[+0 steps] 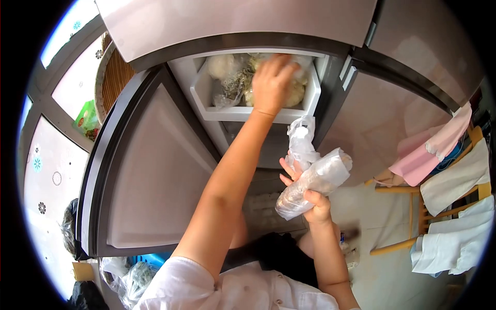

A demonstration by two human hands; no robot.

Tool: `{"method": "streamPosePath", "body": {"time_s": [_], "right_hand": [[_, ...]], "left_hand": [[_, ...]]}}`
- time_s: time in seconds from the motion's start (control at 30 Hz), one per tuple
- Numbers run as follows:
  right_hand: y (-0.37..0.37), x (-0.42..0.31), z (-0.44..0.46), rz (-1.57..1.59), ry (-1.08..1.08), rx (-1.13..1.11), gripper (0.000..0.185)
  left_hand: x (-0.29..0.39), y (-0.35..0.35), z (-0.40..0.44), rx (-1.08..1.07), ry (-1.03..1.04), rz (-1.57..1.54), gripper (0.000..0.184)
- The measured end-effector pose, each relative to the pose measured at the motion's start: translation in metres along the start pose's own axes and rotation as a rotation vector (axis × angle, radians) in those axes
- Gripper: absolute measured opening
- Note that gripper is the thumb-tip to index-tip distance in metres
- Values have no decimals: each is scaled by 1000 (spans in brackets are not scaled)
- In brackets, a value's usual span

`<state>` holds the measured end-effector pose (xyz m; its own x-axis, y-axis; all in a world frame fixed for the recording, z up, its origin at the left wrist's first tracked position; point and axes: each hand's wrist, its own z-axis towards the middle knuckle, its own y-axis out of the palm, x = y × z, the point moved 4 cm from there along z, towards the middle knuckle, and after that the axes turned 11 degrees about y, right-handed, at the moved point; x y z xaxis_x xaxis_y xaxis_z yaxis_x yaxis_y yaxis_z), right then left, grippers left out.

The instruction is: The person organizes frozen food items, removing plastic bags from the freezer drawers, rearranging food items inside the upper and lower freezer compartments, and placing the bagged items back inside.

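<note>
My right hand [316,206] grips a cylindrical package wrapped in clear plastic [315,181], thumb on the near side and fingertips showing beyond it. A loose, crumpled white plastic bag end [302,139] stands up from the package. The contents look pale and brownish; I cannot make out what they are. My left hand [275,82] reaches over the pulled-out white freezer drawer [258,114], its blurred fingers pointing down among bagged food. Inside the drawer lie a pale rounded bag [222,66] and a bag of dark, speckled pieces [236,85].
An open refrigerator door [160,170] stands to the left, and a closed door [382,124] to the right. A wooden chair or rack [423,206] with hanging cloths is at the right. Plastic bags [137,281] lie at lower left, near a woven basket [116,77] higher up.
</note>
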<state>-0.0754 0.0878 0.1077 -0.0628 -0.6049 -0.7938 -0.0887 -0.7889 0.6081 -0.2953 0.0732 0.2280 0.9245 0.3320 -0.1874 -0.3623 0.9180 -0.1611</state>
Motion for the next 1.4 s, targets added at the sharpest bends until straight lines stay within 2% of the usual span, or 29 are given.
{"method": "streamPosePath", "body": {"time_s": [0.07, 0.13, 0.23, 0.33, 0.37, 0.47, 0.57, 0.67, 0.7, 0.8, 0.9, 1.03, 1.17, 1.23, 1.33, 1.4], "right_hand": [[-7, 6, -4, 18, 14, -5, 105], [-15, 12, -6, 42, 21, 0, 103], [-22, 21, -7, 69, 22, -1, 97], [-21, 20, -9, 64, 26, -17, 90], [-22, 19, -11, 69, 23, -7, 88], [-23, 20, -12, 72, 37, 8, 87], [-21, 23, -14, 99, 43, 4, 83], [-25, 25, -16, 100, 20, -21, 75], [-26, 27, -16, 96, 13, -30, 72], [-27, 27, -14, 101, 8, -51, 63], [-25, 25, -12, 100, 30, -38, 60], [-27, 30, -13, 168, 53, -47, 65], [-24, 25, -14, 216, 54, -53, 76], [-25, 20, -15, 216, 57, -67, 84], [-26, 19, -17, 241, 44, -67, 85], [-24, 20, -19, 274, 74, -58, 77]], "left_hand": [[3, -9, -4, 20, -98, 126, 21], [5, 1, -12, 82, -257, 32, 23], [15, 18, -2, 46, -91, 38, 21], [1, 28, 7, -73, -40, -35, 21], [1, 27, 11, 17, 67, 48, 18], [5, 34, 5, -20, 35, 153, 23], [16, 42, 2, -106, -106, 108, 33], [22, 35, 7, -111, -12, 60, 33], [11, 37, 4, -150, 28, 48, 38], [0, 49, 5, -166, 81, 125, 40], [2, 59, 2, -186, -9, 159, 39], [6, 58, 1, -252, -70, 144, 44], [31, 20, -8, -258, -50, -26, 47], [49, -8, -38, -369, -40, 11, 53], [46, -30, -100, -516, -79, 106, 56], [30, -30, -130, -591, -145, 169, 58]]}}
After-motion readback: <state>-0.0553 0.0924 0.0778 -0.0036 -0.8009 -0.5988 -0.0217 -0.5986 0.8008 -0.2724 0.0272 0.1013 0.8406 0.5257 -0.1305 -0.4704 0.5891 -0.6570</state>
